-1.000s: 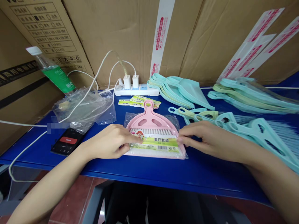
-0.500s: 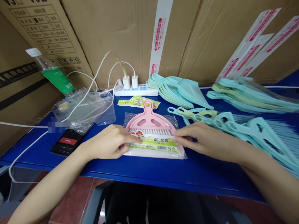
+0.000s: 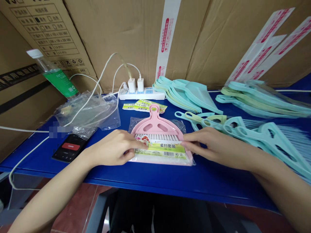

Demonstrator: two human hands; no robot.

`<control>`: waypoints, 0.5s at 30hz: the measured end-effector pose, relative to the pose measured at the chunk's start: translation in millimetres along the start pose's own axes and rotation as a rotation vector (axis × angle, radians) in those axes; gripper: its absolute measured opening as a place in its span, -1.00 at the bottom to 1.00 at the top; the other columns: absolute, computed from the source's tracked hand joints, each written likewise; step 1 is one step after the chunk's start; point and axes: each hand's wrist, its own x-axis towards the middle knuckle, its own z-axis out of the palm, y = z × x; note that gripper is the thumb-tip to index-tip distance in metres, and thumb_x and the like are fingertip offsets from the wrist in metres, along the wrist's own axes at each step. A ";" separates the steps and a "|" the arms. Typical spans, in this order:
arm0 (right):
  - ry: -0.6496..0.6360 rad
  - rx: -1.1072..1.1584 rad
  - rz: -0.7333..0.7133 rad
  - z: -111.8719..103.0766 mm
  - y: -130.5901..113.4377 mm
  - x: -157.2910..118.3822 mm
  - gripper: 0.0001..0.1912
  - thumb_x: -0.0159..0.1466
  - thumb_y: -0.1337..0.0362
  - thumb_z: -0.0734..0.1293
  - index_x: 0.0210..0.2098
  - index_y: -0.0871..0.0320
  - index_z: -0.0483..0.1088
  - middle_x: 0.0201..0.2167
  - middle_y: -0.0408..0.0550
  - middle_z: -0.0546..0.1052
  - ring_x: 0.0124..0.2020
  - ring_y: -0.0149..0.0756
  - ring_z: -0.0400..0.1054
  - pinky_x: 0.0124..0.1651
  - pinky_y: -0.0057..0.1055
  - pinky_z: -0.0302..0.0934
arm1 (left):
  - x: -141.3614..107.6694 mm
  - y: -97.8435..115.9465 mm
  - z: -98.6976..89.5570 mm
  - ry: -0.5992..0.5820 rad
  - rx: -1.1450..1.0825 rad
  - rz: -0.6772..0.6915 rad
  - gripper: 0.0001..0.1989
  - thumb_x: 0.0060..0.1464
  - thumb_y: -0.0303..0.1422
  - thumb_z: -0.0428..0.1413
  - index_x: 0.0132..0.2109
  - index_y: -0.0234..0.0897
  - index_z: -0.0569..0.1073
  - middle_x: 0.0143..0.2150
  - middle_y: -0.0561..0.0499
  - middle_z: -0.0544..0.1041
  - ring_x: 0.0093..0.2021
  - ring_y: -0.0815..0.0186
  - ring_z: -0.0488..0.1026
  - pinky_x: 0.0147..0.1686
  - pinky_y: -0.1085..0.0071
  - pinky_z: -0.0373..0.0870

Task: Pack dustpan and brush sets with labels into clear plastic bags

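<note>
I see the pink dustpan point(image 3: 157, 127) lying flat in its clear bag point(image 3: 181, 124) on the blue table point(image 3: 184, 178), near the front edge and midway between the hands. A green label point(image 3: 161, 149) runs across the near part of the bag.

My left hand point(image 3: 114, 149) presses fingertips point(image 3: 143, 145) on the left end of the label. My right hand point(image 3: 213, 145) pinches the right end of the label and the bag edge between thumb and fingers. Neither hand lifts the pack.

Risks, as I judge them:
- The film is slick. Uneven pressure from the two hands may wrinkle the label or set it crooked.
- The pack sits near the table's front edge. A pull toward me may slide it off.
- The right forearm lies just beside the teal brushes point(image 3: 255, 132). A wide sweep may scatter them.
- The loose labels point(image 3: 145, 106) and the power strip point(image 3: 142, 94) with its white cables point(image 3: 97, 90) lie farther back. The phone point(image 3: 69, 147) and the bottle point(image 3: 54, 75) sit on the left, near the left arm, and a snag could topple the bottle.
</note>
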 end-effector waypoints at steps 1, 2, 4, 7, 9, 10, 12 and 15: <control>0.001 0.005 0.000 0.1 0.2 0.1 -0.46 0.46 -0.08 0.01 -0.56 0.08 0.04 -0.65 -0.25 0.14 -0.62 -0.43 -0.02 -0.51 -0.40 -0.04 | 0.0 -0.1 0.0 -0.001 -0.001 0.003 -0.58 0.10 -0.57 -0.06 -0.01 -0.23 0.57 -0.22 0.02 0.68 -0.30 0.25 0.61 -0.29 0.37 0.44; 0.002 0.008 0.001 0.3 0.4 0.4 -0.46 0.45 -0.08 0.01 -0.56 0.08 0.03 -0.65 -0.25 0.13 -0.62 -0.43 -0.02 -0.51 -0.40 -0.04 | 0.0 -0.2 0.0 -0.002 0.000 0.004 -0.58 0.10 -0.56 -0.06 -0.01 -0.24 0.57 -0.23 0.02 0.68 -0.32 0.24 0.61 -0.30 0.37 0.44; 0.000 0.007 0.003 0.9 0.6 1.0 -0.46 0.45 -0.08 0.01 -0.56 0.08 0.02 -0.65 -0.26 0.13 -0.62 -0.43 -0.02 -0.51 -0.40 -0.04 | -0.1 -0.1 -0.1 -0.006 0.003 0.000 -0.58 0.11 -0.56 -0.06 -0.01 -0.23 0.58 -0.25 0.02 0.68 -0.32 0.25 0.61 -0.31 0.37 0.44; -0.009 -0.001 0.005 1.9 0.8 1.5 -0.46 0.45 -0.08 0.01 -0.57 0.08 0.01 -0.65 -0.25 0.15 -0.61 -0.42 -0.01 -0.50 -0.40 -0.03 | -0.2 0.3 -0.5 -0.019 0.004 -0.019 -0.58 0.11 -0.56 -0.06 -0.01 -0.20 0.58 -0.24 0.02 0.68 -0.31 0.27 0.60 -0.28 0.40 0.44; -0.014 -0.007 0.005 2.5 1.0 1.3 -0.47 0.45 -0.06 0.01 -0.57 0.08 0.02 -0.65 -0.24 0.17 -0.62 -0.42 0.01 -0.50 -0.40 -0.03 | -0.2 0.6 -0.6 -0.025 -0.002 -0.025 -0.57 0.11 -0.56 -0.06 -0.01 -0.20 0.58 -0.23 0.02 0.68 -0.32 0.29 0.59 -0.28 0.41 0.44; -0.014 -0.012 0.006 2.8 1.1 1.1 -0.47 0.45 -0.05 0.02 -0.57 0.08 0.02 -0.65 -0.23 0.19 -0.62 -0.42 0.02 -0.50 -0.39 -0.03 | -0.2 0.6 -0.7 -0.025 -0.006 -0.026 -0.57 0.11 -0.55 -0.06 -0.01 -0.20 0.58 -0.24 0.02 0.68 -0.32 0.29 0.59 -0.28 0.40 0.44; -0.010 -0.023 0.008 3.3 1.6 0.7 -0.50 0.45 0.01 0.03 -0.57 0.08 0.02 -0.65 -0.23 0.20 -0.62 -0.42 0.02 -0.49 -0.39 -0.03 | 0.0 0.5 -0.6 -0.025 -0.016 -0.028 -0.57 0.10 -0.55 -0.07 -0.01 -0.20 0.57 -0.22 0.02 0.68 -0.31 0.28 0.59 -0.27 0.40 0.45; 0.003 -0.032 0.015 4.1 2.8 0.7 -0.55 0.44 0.09 0.05 -0.57 0.08 0.01 -0.65 -0.24 0.17 -0.62 -0.43 0.00 -0.49 -0.39 -0.04 | 0.2 0.3 -0.5 -0.027 -0.023 -0.034 -0.56 0.09 -0.56 -0.07 -0.01 -0.20 0.57 -0.20 0.03 0.68 -0.27 0.28 0.60 -0.25 0.39 0.45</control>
